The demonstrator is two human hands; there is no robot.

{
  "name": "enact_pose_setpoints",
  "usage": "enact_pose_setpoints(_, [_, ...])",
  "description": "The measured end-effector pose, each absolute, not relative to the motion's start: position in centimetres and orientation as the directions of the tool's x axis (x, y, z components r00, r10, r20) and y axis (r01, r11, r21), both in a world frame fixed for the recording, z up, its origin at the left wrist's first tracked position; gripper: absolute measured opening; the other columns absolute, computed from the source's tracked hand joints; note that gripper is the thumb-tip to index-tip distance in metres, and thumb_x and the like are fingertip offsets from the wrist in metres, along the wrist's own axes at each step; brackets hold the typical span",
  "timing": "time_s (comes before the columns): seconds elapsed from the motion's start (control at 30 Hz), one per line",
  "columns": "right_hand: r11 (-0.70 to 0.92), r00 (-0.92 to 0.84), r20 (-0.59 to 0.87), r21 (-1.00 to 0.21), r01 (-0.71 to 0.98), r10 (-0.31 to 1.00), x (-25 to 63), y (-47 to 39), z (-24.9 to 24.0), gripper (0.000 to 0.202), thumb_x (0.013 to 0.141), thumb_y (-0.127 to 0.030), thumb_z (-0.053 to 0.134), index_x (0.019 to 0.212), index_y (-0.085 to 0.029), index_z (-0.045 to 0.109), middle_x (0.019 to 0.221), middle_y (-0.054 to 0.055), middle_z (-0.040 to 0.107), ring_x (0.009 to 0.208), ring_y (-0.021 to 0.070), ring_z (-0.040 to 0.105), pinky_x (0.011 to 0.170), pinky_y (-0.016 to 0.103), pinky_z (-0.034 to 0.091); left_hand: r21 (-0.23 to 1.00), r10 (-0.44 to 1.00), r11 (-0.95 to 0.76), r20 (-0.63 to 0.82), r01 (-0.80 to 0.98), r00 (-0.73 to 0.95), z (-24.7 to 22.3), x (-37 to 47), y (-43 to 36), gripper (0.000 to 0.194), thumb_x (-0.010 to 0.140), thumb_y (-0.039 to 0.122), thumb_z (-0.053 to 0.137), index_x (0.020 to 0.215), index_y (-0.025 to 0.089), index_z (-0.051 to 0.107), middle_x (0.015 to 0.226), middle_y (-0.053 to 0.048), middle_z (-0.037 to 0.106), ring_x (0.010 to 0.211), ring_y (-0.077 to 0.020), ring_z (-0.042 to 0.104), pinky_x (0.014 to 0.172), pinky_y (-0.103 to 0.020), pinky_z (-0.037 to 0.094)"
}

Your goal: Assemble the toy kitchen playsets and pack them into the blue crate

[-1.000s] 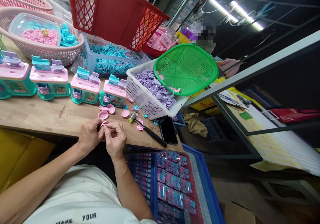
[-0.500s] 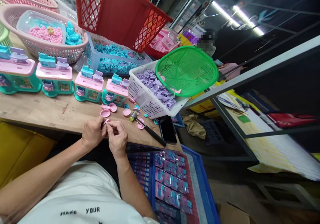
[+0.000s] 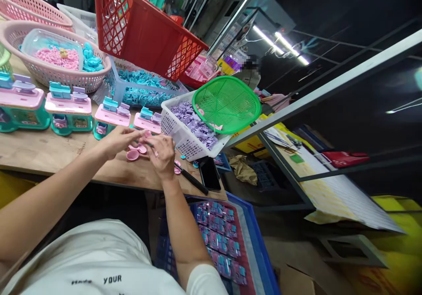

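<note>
My left hand (image 3: 119, 142) reaches over the bench with its fingers stretched to the right. At its fingertips is a small pink plastic piece (image 3: 147, 133). Close against it, my right hand (image 3: 162, 155) has its fingers bent inward; what they hold, if anything, is hidden. Beneath the hands lie loose pink oval pieces (image 3: 132, 155). Just behind stands a pink and teal toy kitchen counter (image 3: 147, 122), partly covered by the hands. A black-handled hammer (image 3: 194, 181) rests right of my right hand, its head hidden.
More toy counters (image 3: 68, 110) line the bench (image 3: 29, 150) on the left. Behind them are a pink basket (image 3: 66, 76), a blue parts bin (image 3: 117, 88) and a raised red crate (image 3: 141, 35). A white basket (image 3: 178, 134) holds purple parts under a green basket (image 3: 227, 103). A phone (image 3: 209, 173) lies near the edge.
Both hands have moved forward from the bench's front edge to the toy counters. The left fingers have straightened. The camera view has shifted, and the hammer's head is now covered.
</note>
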State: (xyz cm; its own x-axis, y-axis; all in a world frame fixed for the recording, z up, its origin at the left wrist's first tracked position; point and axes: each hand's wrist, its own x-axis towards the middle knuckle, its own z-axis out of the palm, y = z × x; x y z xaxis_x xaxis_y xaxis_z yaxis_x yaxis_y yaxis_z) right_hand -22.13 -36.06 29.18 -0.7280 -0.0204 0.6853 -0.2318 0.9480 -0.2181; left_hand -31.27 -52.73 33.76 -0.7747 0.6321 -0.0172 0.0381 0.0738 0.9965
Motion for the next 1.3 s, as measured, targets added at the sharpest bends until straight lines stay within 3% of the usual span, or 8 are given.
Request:
enact_pose_setpoints(0.1, [0.979, -0.803, 0.596, -0.175, -0.105, 0.021, -25.5, -34.4, 30.8, 0.020, 0.106, -0.031, 0.058, 0.102, -0.022, 0.075, 0.111, 0.008, 0.079, 0.111, 0.0251, 0.062, 0.098, 0.039, 0.041, 0.904, 0.598, 0.170, 0.222, 0.392, -0.771, 35.4, -33.6, -52.4, 0.046, 0.092, 0.052, 0.057, 0.104, 0.011, 0.076, 0.097, -0.011, 0.075, 0.073, -0.0173, 0.064, 0.067, -0.028, 0.051])
enact_pose_setpoints(0.17, [0.992, -0.862, 0.507, -0.116, -0.051, 0.015, -27.2, -33.8, 31.9, 0.020, 0.107, -0.029, 0.057, 0.100, -0.021, 0.074, 0.112, 0.008, 0.079, 0.113, 0.0255, 0.061, 0.097, 0.038, 0.038, 0.723, 0.555, 0.241, 0.445, 0.648, -0.703, 35.7, -35.2, -52.1, 0.040, 0.097, 0.039, 0.049, 0.111, 0.011, 0.074, 0.106, -0.013, 0.074, 0.086, -0.0206, 0.066, 0.081, -0.032, 0.054])
enact_pose_setpoints(0.23, [0.999, -0.911, 0.412, -0.035, -0.039, -0.021, -28.2, -33.5, 32.9, 0.021, 0.108, -0.028, 0.055, 0.102, -0.020, 0.073, 0.113, 0.008, 0.077, 0.115, 0.0262, 0.059, 0.094, 0.037, 0.036, 0.535, 0.610, 0.260, 0.554, 0.804, -0.566, 35.4, -36.8, -51.7, 0.039, 0.098, 0.028, 0.043, 0.114, 0.011, 0.074, 0.112, -0.015, 0.072, 0.097, -0.0231, 0.067, 0.089, -0.035, 0.053])
enact_pose_setpoints(0.33, [0.995, -0.948, 0.306, 0.069, -0.073, -0.090, -28.9, -33.2, 34.2, 0.026, 0.110, -0.028, 0.048, 0.109, -0.019, 0.072, 0.115, 0.010, 0.076, 0.116, 0.0272, 0.057, 0.089, 0.037, 0.034, 0.341, 0.758, 0.230, 0.524, 0.912, -0.387, 34.7, -38.7, -51.3, 0.039, 0.095, 0.018, 0.040, 0.114, 0.012, 0.074, 0.109, -0.013, 0.073, 0.100, -0.0247, 0.068, 0.090, -0.036, 0.053])
enact_pose_setpoints(0.47, [0.976, -0.949, 0.244, 0.138, -0.170, -0.200, -29.4, -32.9, 35.4, 0.031, 0.112, -0.028, 0.043, 0.112, -0.019, 0.072, 0.113, 0.011, 0.076, 0.111, 0.0274, 0.056, 0.085, 0.037, 0.033, 0.194, 0.847, 0.255, 0.428, 0.947, -0.316, 34.5, -39.6, -51.1, 0.039, 0.093, 0.013, 0.043, 0.117, 0.014, 0.072, 0.106, -0.012, 0.074, 0.100, -0.0254, 0.069, 0.087, -0.034, 0.052])
enact_pose_setpoints(0.87, [0.956, -0.907, 0.301, 0.100, -0.275, -0.293, -30.4, -32.1, 34.5, 0.032, 0.112, -0.026, 0.041, 0.106, -0.017, 0.071, 0.102, 0.010, 0.076, 0.101, 0.0256, 0.058, 0.086, 0.037, 0.037, 0.146, 0.875, 0.375, 0.272, 0.916, -0.401, 34.7, -39.6, -50.9, 0.037, 0.092, 0.010, 0.044, 0.121, 0.015, 0.067, 0.111, -0.012, 0.075, 0.105, -0.0278, 0.072, 0.084, -0.033, 0.052])
enact_pose_setpoints(1.03, [0.971, -0.909, 0.346, 0.039, -0.236, -0.234, -30.1, -32.3, 33.5, 0.036, 0.113, -0.027, 0.037, 0.102, -0.019, 0.070, 0.100, 0.010, 0.074, 0.103, 0.0261, 0.058, 0.090, 0.038, 0.040, 0.198, 0.878, 0.363, 0.254, 0.911, -0.405, 34.7, -39.5, -50.5, 0.035, 0.086, 0.009, 0.050, 0.115, 0.016, 0.067, 0.108, -0.010, 0.074, 0.102, -0.0268, 0.071, 0.084, -0.032, 0.051])
enact_pose_setpoints(1.3, [0.988, -0.940, 0.331, -0.090, -0.124, -0.088, -29.7, -34.6, 33.1, 0.033, 0.111, -0.021, 0.037, 0.112, -0.019, 0.069, 0.117, 0.011, 0.071, 0.123, 0.0265, 0.058, 0.108, 0.041, 0.044, 0.040, 0.884, 0.409, 0.230, 0.912, -0.407, 35.6, -38.4, -50.1, 0.023, 0.093, 0.013, 0.042, 0.105, 0.014, 0.062, 0.097, -0.014, 0.070, 0.092, -0.0269, 0.062, 0.074, -0.034, 0.045])
